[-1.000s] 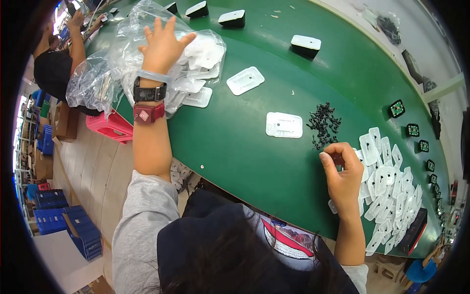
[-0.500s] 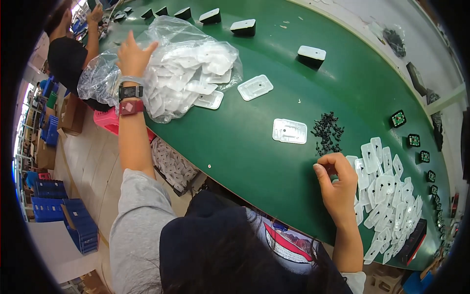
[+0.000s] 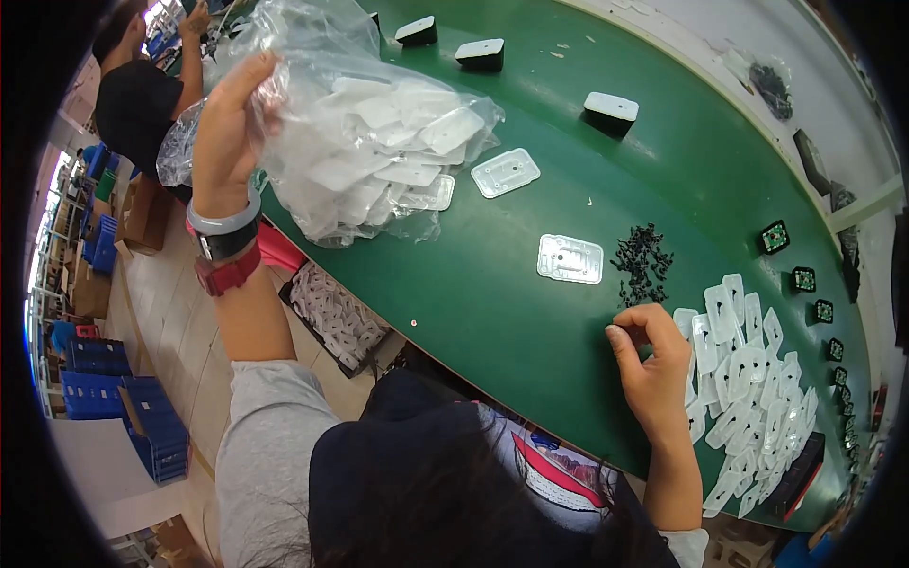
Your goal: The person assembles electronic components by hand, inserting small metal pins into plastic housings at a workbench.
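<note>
A clear plastic bag (image 3: 317, 71) full of white plastic covers (image 3: 412, 137) lies on the far left of the table. Its raised film is gripped by my left hand (image 3: 227, 128), partly seen through the plastic. My right hand (image 3: 660, 360) hovers near the table's front right with curled fingers, thumb close to forefinger; anything inside them is hidden. Just beyond it is a heap of small black parts (image 3: 642, 265). A white rectangular cover (image 3: 570, 258) lies left of that heap, and another white cover (image 3: 506, 172) rests beside the bag.
Many translucent flat pieces (image 3: 748, 379) with black parts on them spread at right. Black housings with white tops (image 3: 611, 109) line the far side of the green table (image 3: 473, 312). Small circuit units (image 3: 775, 237) run along the right edge. A co-worker (image 3: 137, 104) sits far left.
My left hand has come down from above the bag and taken hold of its plastic, lifting the film. The right hand keeps its place. The view has shifted slightly.
</note>
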Action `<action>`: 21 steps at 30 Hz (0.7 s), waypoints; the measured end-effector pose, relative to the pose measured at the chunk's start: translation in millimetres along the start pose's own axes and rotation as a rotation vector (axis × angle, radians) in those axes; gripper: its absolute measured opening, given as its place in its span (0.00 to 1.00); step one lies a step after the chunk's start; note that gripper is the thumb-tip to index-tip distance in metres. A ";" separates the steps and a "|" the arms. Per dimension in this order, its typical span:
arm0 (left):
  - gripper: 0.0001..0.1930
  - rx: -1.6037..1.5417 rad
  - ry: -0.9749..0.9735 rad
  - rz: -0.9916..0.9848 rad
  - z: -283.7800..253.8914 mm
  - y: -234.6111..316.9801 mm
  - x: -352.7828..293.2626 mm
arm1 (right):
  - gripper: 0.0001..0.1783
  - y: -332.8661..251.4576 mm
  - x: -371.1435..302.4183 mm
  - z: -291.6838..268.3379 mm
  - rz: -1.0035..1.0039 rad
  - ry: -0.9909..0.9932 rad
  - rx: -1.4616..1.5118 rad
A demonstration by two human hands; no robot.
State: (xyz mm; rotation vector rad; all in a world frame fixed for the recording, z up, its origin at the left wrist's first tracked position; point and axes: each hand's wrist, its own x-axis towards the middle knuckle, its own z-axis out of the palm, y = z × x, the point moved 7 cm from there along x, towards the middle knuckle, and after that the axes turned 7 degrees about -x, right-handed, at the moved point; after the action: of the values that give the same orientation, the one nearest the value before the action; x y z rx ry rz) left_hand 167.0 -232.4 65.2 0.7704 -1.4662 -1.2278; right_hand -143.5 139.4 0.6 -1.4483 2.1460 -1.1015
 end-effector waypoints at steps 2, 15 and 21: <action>0.14 0.063 0.051 0.013 -25.8 -6.0 26.2 | 0.05 -2.1 -0.3 0.1 -0.011 -0.010 -0.009; 0.17 0.437 0.285 0.096 -74.5 -66.5 51.7 | 0.06 -0.8 -2.2 0.0 -0.034 0.057 0.010; 0.24 1.301 0.615 0.485 -83.0 -22.4 15.8 | 0.07 -0.8 2.5 -3.1 -0.033 0.036 -0.015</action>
State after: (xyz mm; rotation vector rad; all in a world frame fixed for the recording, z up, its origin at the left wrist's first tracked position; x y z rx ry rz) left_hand 239.0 -277.4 44.4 1.3353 -1.6470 0.4706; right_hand -146.0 138.3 3.6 -1.4863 2.1668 -1.1342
